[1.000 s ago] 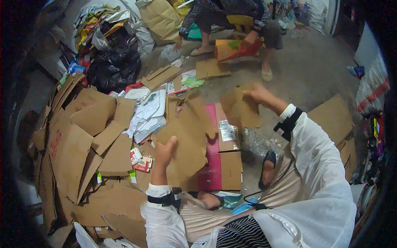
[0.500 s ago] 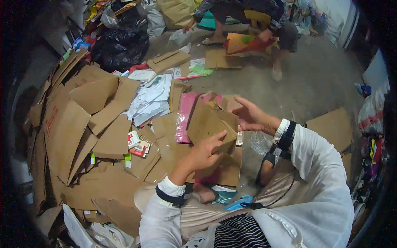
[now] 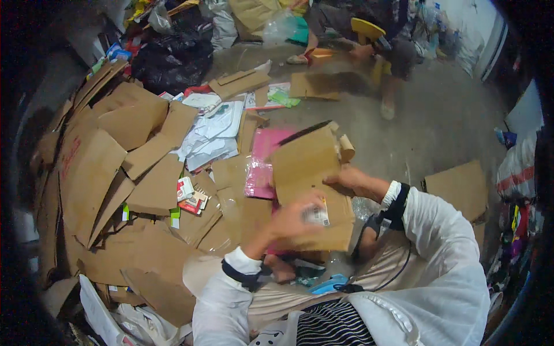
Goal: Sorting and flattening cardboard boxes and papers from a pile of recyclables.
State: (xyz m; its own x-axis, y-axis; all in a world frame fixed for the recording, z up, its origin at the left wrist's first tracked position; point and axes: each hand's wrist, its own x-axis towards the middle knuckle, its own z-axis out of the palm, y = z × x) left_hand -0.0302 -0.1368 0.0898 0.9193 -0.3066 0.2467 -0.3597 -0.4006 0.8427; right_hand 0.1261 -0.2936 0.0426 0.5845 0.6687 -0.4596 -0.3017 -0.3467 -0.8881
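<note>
A brown cardboard box (image 3: pixel 303 167), partly opened out with a flap curling at its upper right, is held up in front of me. My right hand (image 3: pixel 356 181) is closed on its right edge. Over the lower left of the cardboard, beside a white label (image 3: pixel 318 212), is my left hand (image 3: pixel 291 220); its fingers are smeared by motion, so their grip is unclear. Beneath and left of the box lies a pink sheet (image 3: pixel 259 167) with shiny clear wrapping, partly hidden.
Flattened cardboard (image 3: pixel 92 179) is heaped on my left, with white papers (image 3: pixel 213 132) and small red-and-white boxes (image 3: pixel 193 199) nearby. A black bag (image 3: pixel 173 63) stands at the far left. Another person (image 3: pixel 358 57) works at the back. More cardboard (image 3: pixel 459 187) lies to my right.
The cardboard has opened out and shows a larger face with its label. My right hand has come down onto its edge. At the back, the other person's orange-and-red piece has moved mostly out of sight.
</note>
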